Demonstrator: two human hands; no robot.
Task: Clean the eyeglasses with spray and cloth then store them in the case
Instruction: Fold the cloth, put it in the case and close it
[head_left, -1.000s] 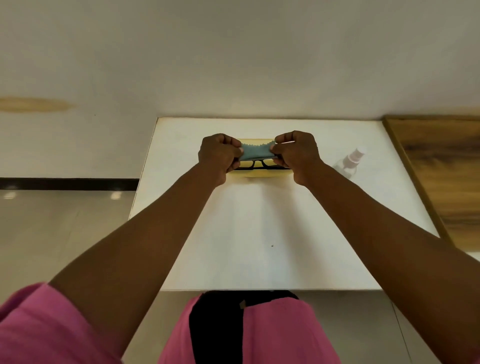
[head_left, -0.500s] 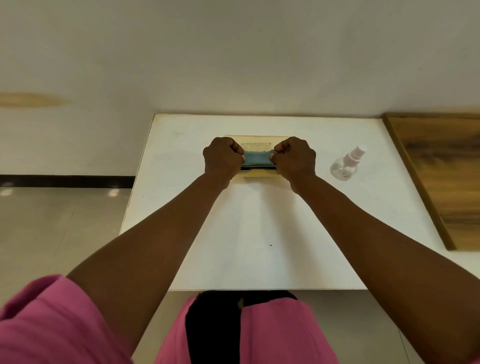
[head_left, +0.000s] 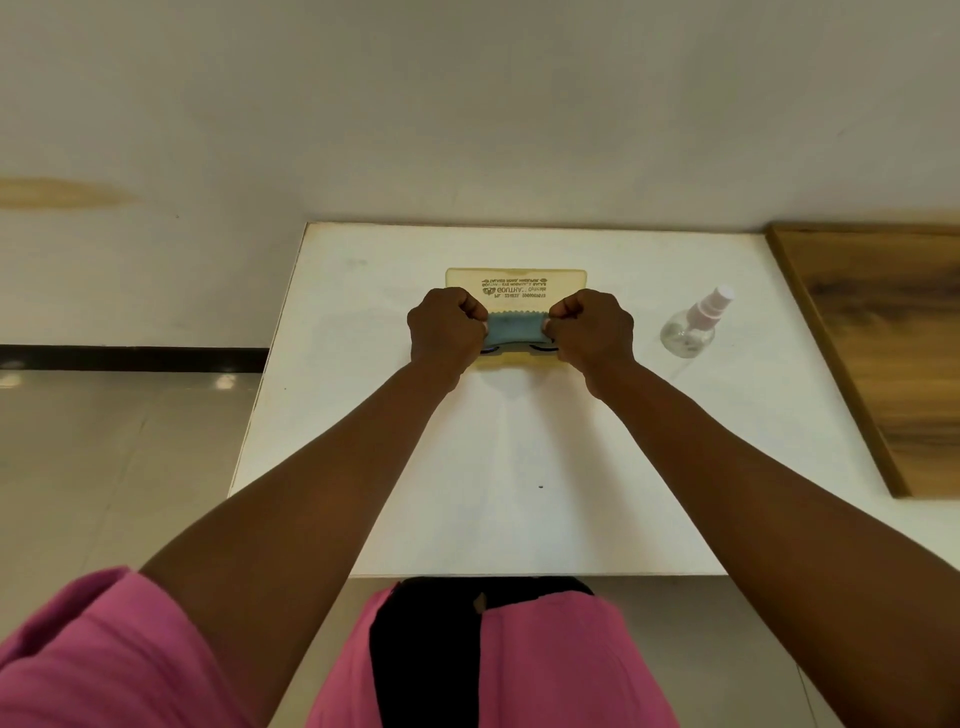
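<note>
With your left hand (head_left: 447, 330) and right hand (head_left: 592, 327) both gripping the cloth (head_left: 515, 327) over the eyeglasses (head_left: 514, 349) in the open case (head_left: 517, 283) near the surface's far edge, lower them gently and evenly.

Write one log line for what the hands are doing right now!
left hand: grips cloth | right hand: grips cloth | glasses: under cloth, over case | spray: upright, untouched

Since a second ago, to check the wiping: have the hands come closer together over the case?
Yes. The left hand and right hand moved inward along the cloth, covering more of the case.
</note>
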